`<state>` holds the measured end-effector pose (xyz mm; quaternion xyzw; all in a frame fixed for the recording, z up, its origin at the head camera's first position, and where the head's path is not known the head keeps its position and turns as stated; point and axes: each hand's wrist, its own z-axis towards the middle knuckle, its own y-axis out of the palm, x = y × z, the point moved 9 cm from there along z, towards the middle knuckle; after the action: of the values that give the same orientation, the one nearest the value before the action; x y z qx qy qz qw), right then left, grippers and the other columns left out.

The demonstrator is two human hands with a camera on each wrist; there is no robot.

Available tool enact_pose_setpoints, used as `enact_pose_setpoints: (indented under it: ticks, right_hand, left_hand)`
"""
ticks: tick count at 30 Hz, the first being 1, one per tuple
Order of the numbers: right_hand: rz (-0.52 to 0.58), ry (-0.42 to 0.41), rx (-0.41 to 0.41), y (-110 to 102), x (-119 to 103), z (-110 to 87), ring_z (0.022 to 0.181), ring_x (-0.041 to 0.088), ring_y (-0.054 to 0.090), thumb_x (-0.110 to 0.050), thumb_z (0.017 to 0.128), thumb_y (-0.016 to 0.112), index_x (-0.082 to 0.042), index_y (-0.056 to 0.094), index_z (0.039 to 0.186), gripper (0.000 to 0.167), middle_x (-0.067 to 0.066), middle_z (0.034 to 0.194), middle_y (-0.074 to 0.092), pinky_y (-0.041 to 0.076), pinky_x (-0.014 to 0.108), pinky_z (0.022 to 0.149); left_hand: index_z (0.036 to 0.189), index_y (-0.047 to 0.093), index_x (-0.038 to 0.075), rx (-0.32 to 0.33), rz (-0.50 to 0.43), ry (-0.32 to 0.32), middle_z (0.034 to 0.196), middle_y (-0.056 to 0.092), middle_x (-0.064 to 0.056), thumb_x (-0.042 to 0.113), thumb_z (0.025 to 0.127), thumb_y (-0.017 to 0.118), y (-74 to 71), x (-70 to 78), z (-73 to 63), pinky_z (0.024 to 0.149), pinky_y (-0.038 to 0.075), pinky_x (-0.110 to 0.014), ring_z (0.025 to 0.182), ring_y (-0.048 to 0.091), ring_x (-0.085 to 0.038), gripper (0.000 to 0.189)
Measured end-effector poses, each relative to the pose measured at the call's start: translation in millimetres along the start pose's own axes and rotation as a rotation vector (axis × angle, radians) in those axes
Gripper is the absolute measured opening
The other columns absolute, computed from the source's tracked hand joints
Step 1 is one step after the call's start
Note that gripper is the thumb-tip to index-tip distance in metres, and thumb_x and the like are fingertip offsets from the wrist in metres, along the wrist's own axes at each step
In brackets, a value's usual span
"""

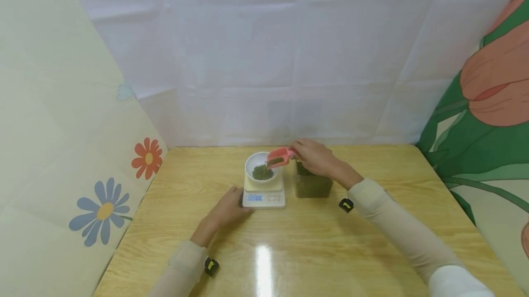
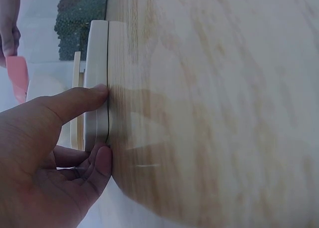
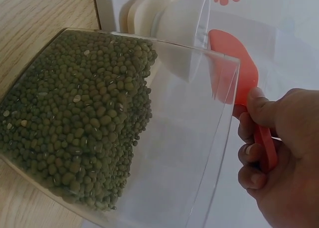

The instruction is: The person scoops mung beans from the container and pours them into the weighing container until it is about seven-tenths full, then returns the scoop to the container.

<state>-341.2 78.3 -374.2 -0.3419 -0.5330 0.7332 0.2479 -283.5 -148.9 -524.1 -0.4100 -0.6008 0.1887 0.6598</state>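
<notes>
My right hand [image 1: 312, 155] grips the handle of a pink scoop [image 1: 285, 152], which holds some green mung beans. The scoop's tip is over the right rim of a white bowl [image 1: 250, 167] with a heap of mung beans [image 1: 262, 172] inside. That bowl stands on a kitchen scale [image 1: 277, 204] whose display is lit, its digits too small to read. At the scale's front left corner my left hand [image 1: 229, 206] holds its edge, the thumb [image 2: 82, 101] against the front side and the fingers curled at the corner.
Right of the scale, beneath my right hand, stands a clear container [image 3: 199, 133] partly filled with mung beans [image 3: 84, 118]. Its walls rise well above the beans. The wooden table [image 1: 314, 251] ends at a white cloth backdrop [image 1: 231, 58], with flower-patterned panels at both sides.
</notes>
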Motion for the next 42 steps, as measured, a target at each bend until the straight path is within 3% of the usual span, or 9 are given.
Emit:
enact_pose_setpoints:
  ticks: [29, 42]
  right_hand:
    - [-0.032, -0.035, 0.004, -4.8, 0.0, -4.6, 0.098, 0.026, 0.069, -0.022, 0.104, 0.068, -0.001, 0.072, 0.119, 0.026, 0.01, 0.107, 0.072, 0.062, 0.042, 0.087]
    - [-0.02, -0.024, -0.005, -4.0, 1.2, -5.6, 0.101, 0.027, 0.07, -0.024, 0.106, 0.066, -0.002, 0.071, 0.122, 0.028, 0.011, 0.11, 0.072, 0.062, 0.043, 0.09]
  left_hand:
    - [0.138, 0.065, 0.004, -0.012, -0.026, -0.016, 0.107, 0.06, -0.005, 0.024, 0.088, 0.087, 1.3, 3.7, 0.0, 0.097, 0.056, -0.045, 0.097, 0.053, -0.018, 0.058]
    - [0.139, 0.064, 0.004, -0.001, -0.017, -0.017, 0.109, 0.061, -0.006, 0.025, 0.088, 0.087, 1.8, 2.0, 0.7, 0.098, 0.057, -0.047, 0.099, 0.055, -0.019, 0.06]
